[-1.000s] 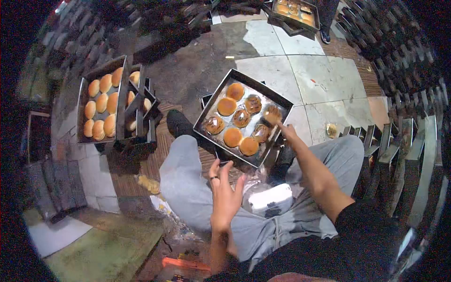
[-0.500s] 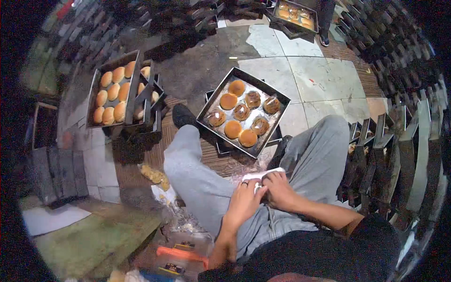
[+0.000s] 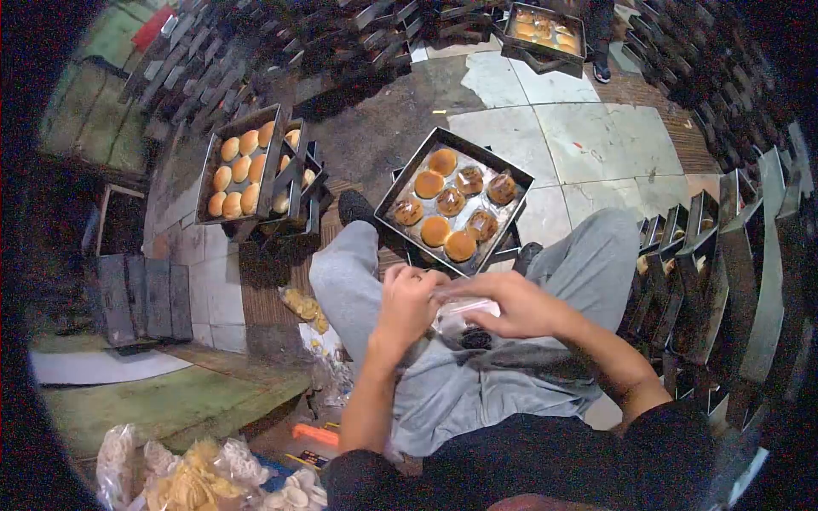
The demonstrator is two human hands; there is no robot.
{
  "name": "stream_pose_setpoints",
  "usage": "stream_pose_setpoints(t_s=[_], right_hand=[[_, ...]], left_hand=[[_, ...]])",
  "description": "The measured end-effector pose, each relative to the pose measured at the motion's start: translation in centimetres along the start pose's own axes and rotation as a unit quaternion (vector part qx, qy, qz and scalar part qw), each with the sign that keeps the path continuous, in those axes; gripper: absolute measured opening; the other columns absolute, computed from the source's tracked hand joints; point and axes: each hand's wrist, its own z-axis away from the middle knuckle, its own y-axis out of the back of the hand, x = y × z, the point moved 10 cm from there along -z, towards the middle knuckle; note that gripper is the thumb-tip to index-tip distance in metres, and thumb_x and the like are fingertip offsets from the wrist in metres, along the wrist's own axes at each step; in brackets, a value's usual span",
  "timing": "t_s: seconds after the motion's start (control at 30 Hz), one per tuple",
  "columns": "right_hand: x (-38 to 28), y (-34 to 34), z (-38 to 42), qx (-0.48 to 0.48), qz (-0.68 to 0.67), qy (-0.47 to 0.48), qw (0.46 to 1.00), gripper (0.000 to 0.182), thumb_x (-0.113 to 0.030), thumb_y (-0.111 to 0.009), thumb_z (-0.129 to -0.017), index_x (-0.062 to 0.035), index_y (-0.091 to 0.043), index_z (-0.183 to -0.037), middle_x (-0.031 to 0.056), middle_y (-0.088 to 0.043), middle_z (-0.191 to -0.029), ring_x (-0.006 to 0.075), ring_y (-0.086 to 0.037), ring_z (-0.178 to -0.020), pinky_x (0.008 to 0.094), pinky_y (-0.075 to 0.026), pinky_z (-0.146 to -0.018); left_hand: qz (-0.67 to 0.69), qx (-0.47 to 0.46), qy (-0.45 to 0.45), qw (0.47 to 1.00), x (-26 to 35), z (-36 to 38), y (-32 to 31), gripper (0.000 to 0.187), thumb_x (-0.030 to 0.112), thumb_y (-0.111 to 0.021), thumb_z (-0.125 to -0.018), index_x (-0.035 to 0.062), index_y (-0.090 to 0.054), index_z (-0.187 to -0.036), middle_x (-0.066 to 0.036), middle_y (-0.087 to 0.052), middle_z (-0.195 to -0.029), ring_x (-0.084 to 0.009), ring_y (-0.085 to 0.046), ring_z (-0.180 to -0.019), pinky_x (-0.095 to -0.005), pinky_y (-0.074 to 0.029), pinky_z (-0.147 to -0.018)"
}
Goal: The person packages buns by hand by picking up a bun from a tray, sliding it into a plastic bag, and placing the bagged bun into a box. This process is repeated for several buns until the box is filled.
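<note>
Above my lap, my left hand (image 3: pixel 411 300) and my right hand (image 3: pixel 516 305) are closed on a clear plastic bag (image 3: pixel 452 322) stretched between them. The left fingers are curled at its upper edge; the right thumb presses over its white part. A dark round patch shows below the bag. Just beyond my hands, a square metal baking tray (image 3: pixel 381 213) stands on other trays between my legs. It holds several round golden buns (image 3: pixel 429 185), bare on top, and several darker-topped buns (image 3: pixel 451 201) in shiny clear wrapping.
At left, a tray of plain buns (image 3: pixel 243 173) tops a stack. Another bun tray (image 3: pixel 545 36) stands far back near a person's shoe (image 3: pixel 601 71). Dark trays (image 3: pixel 724 264) crowd the right. Lower left are a green board (image 3: pixel 196 400) and bagged yellowish items (image 3: pixel 194 479).
Both hands have risen from my lap toward the tray and spread apart, with the clear bag now showing between them. The view has shifted, bringing the bagged items at lower left into sight.
</note>
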Motion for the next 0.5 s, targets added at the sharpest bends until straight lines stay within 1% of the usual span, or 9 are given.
stream_pose_setpoints(t_s=[0.1, 0.13, 0.23, 0.3, 0.33, 0.37, 0.4, 0.43, 0.5], right_hand=[[1.8, -2.7, 0.6, 0.042, 0.062, -0.004, 0.997, 0.063, -0.018, -0.071, -0.087, 0.0016, -0.05, -0.143, 0.0288, -0.057, -0.138, 0.0437, -0.057, -0.128, 0.045, -0.046, -0.11], [2.8, -3.8, -0.2, 0.01, 0.056, -0.017, 0.998, 0.08, -0.018, -0.073, -0.085, 0.0009, -0.036, -0.154, 0.0283, -0.035, -0.158, 0.0442, -0.039, -0.144, 0.0469, -0.035, -0.118], [2.8, -3.1, -2.5, 0.101, 0.114, 0.025, 0.988, 0.087, -0.019, -0.073, -0.086, 0.0017, -0.029, -0.157, 0.0297, -0.019, -0.165, 0.0451, -0.019, -0.154, 0.0479, -0.022, -0.125], [2.9, -5.0, -4.1, 0.06, 0.197, 0.078, 0.976, 0.096, -0.02, -0.071, -0.086, 0.0044, -0.015, -0.16, 0.0308, -0.007, -0.167, 0.0454, -0.006, -0.156, 0.0472, -0.012, -0.127], [1.5, -4.4, -5.6, 0.107, 0.081, 0.069, 0.989, 0.092, -0.016, -0.069, -0.084, 0.0022, -0.02, -0.16, 0.0311, -0.004, -0.167, 0.0441, -0.002, -0.157, 0.0484, -0.013, -0.127], [0.8, -4.4, -7.4, 0.154, -0.036, 0.059, 0.986, 0.09, -0.011, -0.067, -0.082, 0.0, -0.024, -0.16, 0.0313, -0.001, -0.168, 0.0429, 0.001, -0.158, 0.0495, -0.014, -0.127], [1.1, -6.3, -8.1, 0.217, -0.143, 0.041, 0.965, 0.072, -0.01, -0.065, -0.084, 0.0015, -0.041, -0.151, 0.0313, -0.027, -0.161, 0.046, -0.02, -0.154, 0.0489, -0.025, -0.124], [1.1, -7.4, -9.3, 0.209, -0.144, 0.034, 0.967, 0.072, -0.01, -0.065, -0.084, 0.0015, -0.041, -0.151, 0.0313, -0.027, -0.161, 0.046, -0.02, -0.154, 0.0489, -0.025, -0.124], [2.1, -8.3, -12.2, 0.199, -0.109, -0.01, 0.974, 0.058, -0.008, -0.063, -0.085, 0.0029, -0.052, -0.141, 0.0298, -0.05, -0.145, 0.0462, -0.046, -0.138, 0.0486, -0.042, -0.114]], left_hand=[[-0.009, 0.071, -0.103, 0.992, 3.0, -1.1, 2.6, 0.032, 0.012, -0.076, -0.077, 0.0121, -0.071, -0.109, -0.012, -0.07, -0.121, -0.0306, -0.061, -0.116, -0.0507, -0.039, -0.106], [-0.055, 0.059, -0.101, 0.992, 3.4, -1.3, 2.8, 0.037, 0.015, -0.076, -0.079, 0.0118, -0.069, -0.115, -0.019, -0.057, -0.143, -0.0362, -0.05, -0.134, -0.0532, -0.034, -0.112], [-0.026, 0.06, -0.095, 0.993, 5.7, -0.9, 5.0, 0.047, 0.016, -0.075, -0.079, 0.0123, -0.067, -0.125, -0.026, -0.038, -0.157, -0.0415, -0.039, -0.144, -0.0543, -0.026, -0.117], [0.001, 0.095, -0.09, 0.991, 4.5, -0.9, 5.0, 0.055, 0.021, -0.073, -0.087, 0.0099, -0.057, -0.139, -0.028, -0.028, -0.163, -0.0411, -0.033, -0.149, -0.049, -0.026, -0.119], [0.199, 0.193, 0.067, 0.959, -0.5, -0.8, 5.1, 0.055, 0.03, -0.069, -0.094, 0.0103, -0.053, -0.143, -0.024, -0.032, -0.161, -0.038, -0.041, -0.142, -0.045, -0.033, -0.115], [0.381, 0.276, 0.22, 0.855, -6.1, 0.5, 3.2, 0.055, 0.039, -0.065, -0.101, 0.0108, -0.049, -0.146, -0.019, -0.036, -0.159, -0.0349, -0.049, -0.136, -0.041, -0.039, -0.112], [0.566, 0.232, 0.233, 0.756, -9.5, 0.1, -1.4, 0.06, 0.045, -0.055, -0.106, 0.0065, -0.039, -0.15, -0.015, -0.051, -0.144, -0.0238, -0.058, -0.12, -0.0347, -0.048, -0.101], [0.574, 0.255, 0.251, 0.736, -11.6, 0.0, -0.6, 0.058, 0.044, -0.054, -0.107, 0.0051, -0.041, -0.147, -0.013, -0.056, -0.136, -0.0217, -0.06, -0.116, -0.0349, -0.049, -0.099], [0.585, 0.283, 0.273, 0.709, -16.0, -0.8, 1.5, 0.055, 0.043, -0.054, -0.107, 0.0038, -0.043, -0.145, -0.012, -0.061, -0.128, -0.0196, -0.061, -0.112, -0.035, -0.051, -0.097]])
